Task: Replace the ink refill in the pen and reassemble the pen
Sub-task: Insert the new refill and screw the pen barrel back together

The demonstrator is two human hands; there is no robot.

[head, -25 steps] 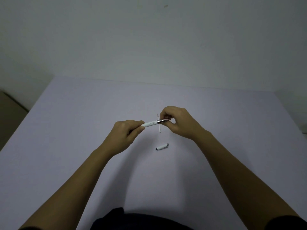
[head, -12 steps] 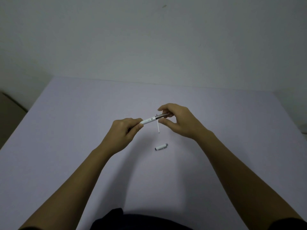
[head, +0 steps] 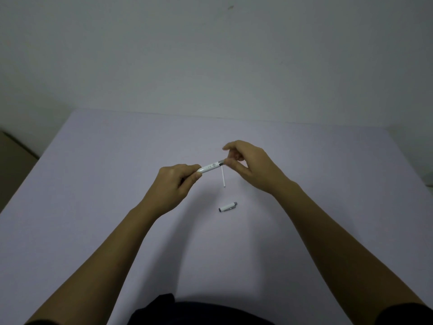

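Note:
My left hand (head: 174, 184) grips the near end of a white pen barrel (head: 210, 167), which points up and to the right above the table. My right hand (head: 249, 164) pinches the pen's dark front section at the barrel's silver ring; that section is mostly hidden by the fingers. A thin white ink refill (head: 223, 178) lies on the table just below the two hands. The white pen cap (head: 227, 207) with a grey end lies further toward me.
The work surface is a pale lilac table (head: 93, 184) against a plain wall. Its left edge drops off to a darker floor at the far left. Dark clothing shows at the bottom edge.
Both hands have lifted the pen slightly. My right fingers have closed over the dark front section, hiding the part that stuck out before. The refill and cap have not moved.

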